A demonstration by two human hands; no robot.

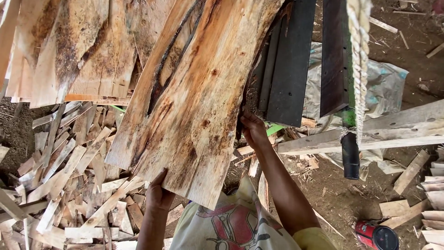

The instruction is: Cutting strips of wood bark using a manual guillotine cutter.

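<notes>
soft, even daylight is falling from above, casting only faint shadows (no glare anywhere); the picture is staying sharp throughout, with lines bending slightly toward the edges.

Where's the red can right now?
In the head view, the red can lies on the dirt floor at the lower right, right of the right forearm and below the black pipe end, beside loose wood offcuts.

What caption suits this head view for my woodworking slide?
Both hands, left hand and right hand, hold a wide rough board over wood scraps.
</notes>
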